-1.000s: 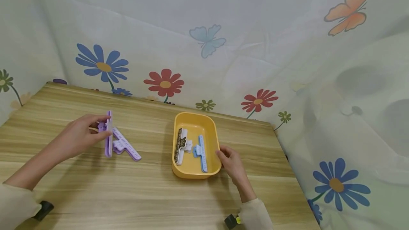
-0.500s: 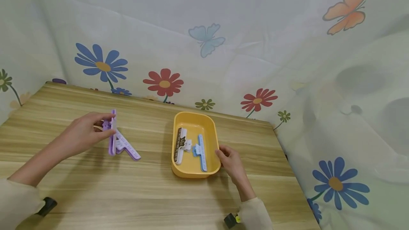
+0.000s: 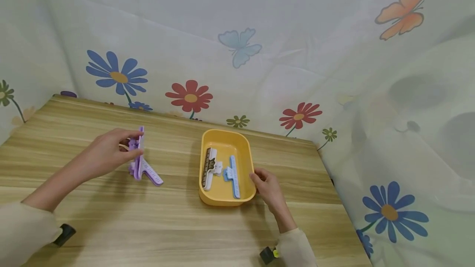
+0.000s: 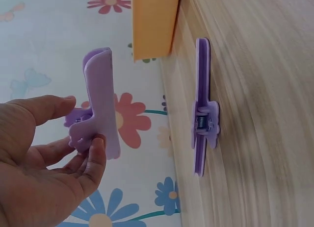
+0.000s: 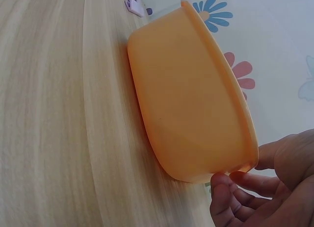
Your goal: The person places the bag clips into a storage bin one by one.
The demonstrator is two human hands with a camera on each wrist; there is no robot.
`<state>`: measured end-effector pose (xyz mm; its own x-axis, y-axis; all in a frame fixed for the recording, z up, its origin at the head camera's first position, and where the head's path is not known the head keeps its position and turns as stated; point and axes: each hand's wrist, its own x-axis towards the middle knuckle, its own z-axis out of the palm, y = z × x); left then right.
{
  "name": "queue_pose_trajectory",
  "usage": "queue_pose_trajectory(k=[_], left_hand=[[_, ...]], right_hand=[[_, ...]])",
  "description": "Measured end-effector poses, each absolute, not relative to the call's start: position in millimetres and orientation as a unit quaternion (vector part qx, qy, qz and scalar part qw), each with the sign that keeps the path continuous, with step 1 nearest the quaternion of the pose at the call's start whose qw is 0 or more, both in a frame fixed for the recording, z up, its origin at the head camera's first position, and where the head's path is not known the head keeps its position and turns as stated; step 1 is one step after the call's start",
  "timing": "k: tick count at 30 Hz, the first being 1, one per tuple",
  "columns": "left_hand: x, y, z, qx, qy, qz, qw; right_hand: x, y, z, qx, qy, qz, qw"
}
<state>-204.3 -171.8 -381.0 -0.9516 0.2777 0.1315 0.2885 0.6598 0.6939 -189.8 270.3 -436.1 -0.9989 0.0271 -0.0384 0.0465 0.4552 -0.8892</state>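
Observation:
My left hand [image 3: 111,153] holds a purple ruler-edged clip [image 4: 100,99] upright in the air, thumb and fingers pinching it. Below it, a second purple clip [image 4: 201,109] lies on the table, partly covered by the held one in the head view. My right hand [image 3: 270,188] grips the right rim of a yellow plastic bin [image 5: 191,99], thumb at the rim and fingers against the outer wall. Inside the bin lie a white clip with a dark patterned face [image 3: 210,169] on the left and a blue clip [image 3: 233,176] on the right, apart from each other.
The wood-grain table [image 3: 167,234] carries everything. A flower-printed cloth [image 3: 289,65] hangs behind its back edge and along the right side. Black wrist devices [image 3: 64,235] sit at both sleeves.
My left hand has moved to the right with the purple clip, passing over the one on the table. The right hand and the bin have stayed in place.

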Motion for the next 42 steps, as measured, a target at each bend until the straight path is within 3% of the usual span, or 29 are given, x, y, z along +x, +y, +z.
queue_pose_trajectory(k=[42], left_hand=[[-205,-84,-355,-0.218,-0.892,-0.397,-0.006]], right_hand=[[-188,270,-436,0.018,0.852,-0.524,0.005]])
